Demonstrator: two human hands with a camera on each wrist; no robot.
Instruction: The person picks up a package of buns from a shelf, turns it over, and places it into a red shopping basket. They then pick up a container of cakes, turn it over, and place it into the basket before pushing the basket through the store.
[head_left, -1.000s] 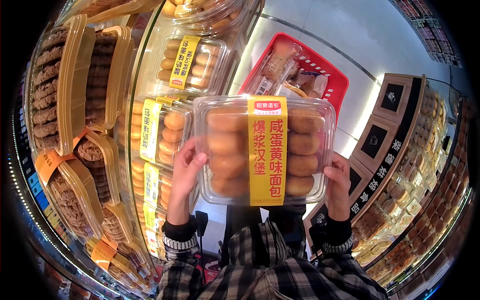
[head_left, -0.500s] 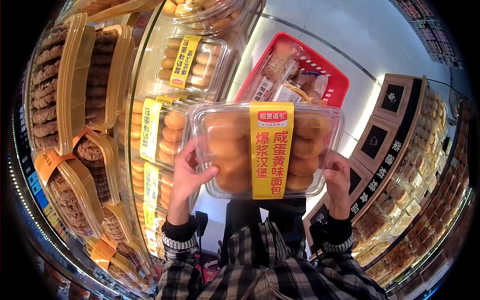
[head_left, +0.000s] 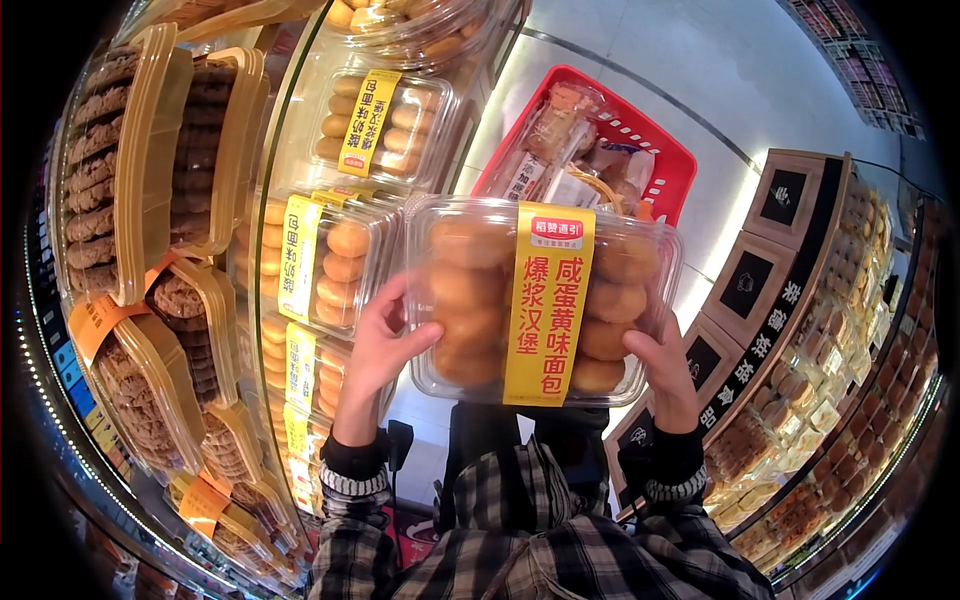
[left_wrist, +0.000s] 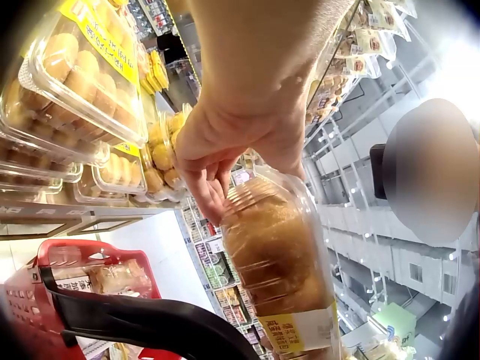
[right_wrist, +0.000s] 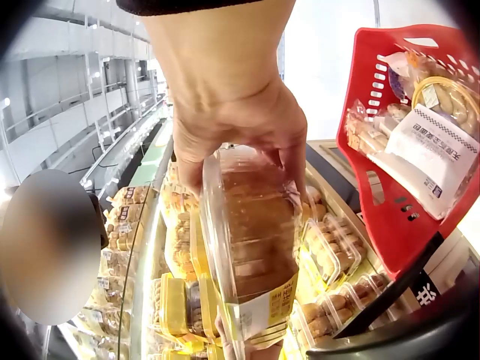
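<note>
A clear plastic box of round buns [head_left: 470, 300] with a yellow paper band [head_left: 548, 310] is held up in front of the body. My left hand [head_left: 392, 330] grips its left end, thumb on the lid and the other fingers behind. At the opposite end my right hand [head_left: 668, 355] holds it the same way, thumb at the front corner. The left wrist view shows the box end-on [left_wrist: 274, 247] below the left hand [left_wrist: 240, 127]. In the right wrist view the right hand [right_wrist: 236, 124] spans the box's short side [right_wrist: 259, 225].
A red shopping basket [head_left: 676, 150] with bagged baked goods sits beyond the box. To the left, shelves hold more banded bun boxes [head_left: 345, 255] and upright trays of brown cookies [head_left: 95, 190]. A wooden display counter [head_left: 765, 235] with packaged bakery goods runs along the right.
The box has shifted and turned slightly between the hands. The left thumb has moved inward onto the lid, and the right thumb has come further over its corner.
</note>
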